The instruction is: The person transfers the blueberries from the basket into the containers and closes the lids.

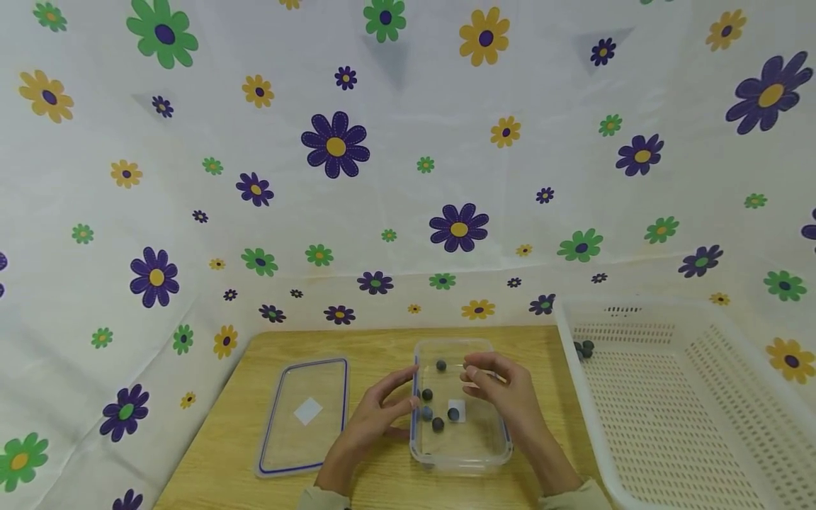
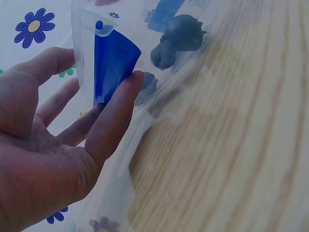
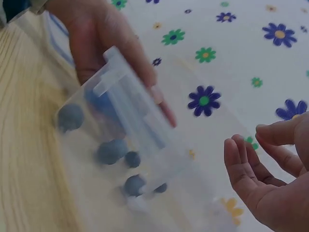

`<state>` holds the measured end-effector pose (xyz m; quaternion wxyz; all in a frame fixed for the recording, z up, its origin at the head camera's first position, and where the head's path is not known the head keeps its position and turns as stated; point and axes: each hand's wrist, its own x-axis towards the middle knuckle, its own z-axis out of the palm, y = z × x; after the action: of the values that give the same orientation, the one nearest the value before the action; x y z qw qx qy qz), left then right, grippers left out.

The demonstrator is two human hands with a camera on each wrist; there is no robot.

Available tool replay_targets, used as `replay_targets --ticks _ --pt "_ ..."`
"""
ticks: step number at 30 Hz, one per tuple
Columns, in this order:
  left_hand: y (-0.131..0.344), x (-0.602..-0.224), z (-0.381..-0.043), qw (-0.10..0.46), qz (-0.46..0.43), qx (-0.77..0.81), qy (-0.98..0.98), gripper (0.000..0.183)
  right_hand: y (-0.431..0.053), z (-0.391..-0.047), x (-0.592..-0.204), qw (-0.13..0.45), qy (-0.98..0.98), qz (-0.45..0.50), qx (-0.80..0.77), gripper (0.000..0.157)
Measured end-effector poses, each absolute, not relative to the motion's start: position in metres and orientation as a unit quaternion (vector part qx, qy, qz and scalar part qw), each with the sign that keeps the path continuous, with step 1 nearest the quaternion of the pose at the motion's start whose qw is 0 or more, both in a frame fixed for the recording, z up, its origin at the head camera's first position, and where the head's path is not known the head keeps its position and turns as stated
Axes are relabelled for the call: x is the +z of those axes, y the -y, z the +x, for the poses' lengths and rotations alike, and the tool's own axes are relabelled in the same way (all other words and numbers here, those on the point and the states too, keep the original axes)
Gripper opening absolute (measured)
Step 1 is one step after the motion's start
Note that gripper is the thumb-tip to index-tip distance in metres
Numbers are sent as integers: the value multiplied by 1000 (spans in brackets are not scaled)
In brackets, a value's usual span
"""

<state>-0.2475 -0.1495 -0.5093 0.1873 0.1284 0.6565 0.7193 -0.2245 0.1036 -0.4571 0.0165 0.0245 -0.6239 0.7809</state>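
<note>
A clear plastic food box (image 1: 460,460) with blue side latches stands on the table, several blueberries (image 1: 438,424) scattered over its bottom. My left hand (image 1: 372,414) lies along its left wall, with extended fingertips touching the outside. In the left wrist view, a fingertip (image 2: 131,82) rests at the edge of the hanging blue latch flap (image 2: 113,63). Above the box's right half, my right hand (image 1: 506,393) hovers with bent fingers. Its thumb and fingertips stand slightly apart in the right wrist view, and nothing shows between them.
To the left lies the box's clear lid (image 1: 347,397) with a blue seal and a white square. A white perforated basket (image 1: 644,425) stands at the right, a few blueberries (image 1: 585,348) in its far left corner. Flower-printed cloth (image 1: 408,198) surrounds the wooden table (image 1: 229,418).
</note>
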Motion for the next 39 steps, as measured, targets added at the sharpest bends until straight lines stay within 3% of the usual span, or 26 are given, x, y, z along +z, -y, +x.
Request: replay_targets --ticks 11,18,26,34,39 --pt "149 -507 -246 187 132 721 -655 63 -148 -195 -379 57 704 151 692 33" --pt "148 -506 -248 186 131 721 -655 62 -211 -207 -346 132 771 164 601 28" --pt "150 -507 -246 192 126 718 -657 61 -273 -238 -356 132 824 128 535 28" --pt "151 -507 -246 188 115 718 -660 63 -303 -268 -392 47 855 53 514 53" --pt "148 -508 -247 194 118 717 -659 64 -319 -280 -418 -3 848 23 530 52"
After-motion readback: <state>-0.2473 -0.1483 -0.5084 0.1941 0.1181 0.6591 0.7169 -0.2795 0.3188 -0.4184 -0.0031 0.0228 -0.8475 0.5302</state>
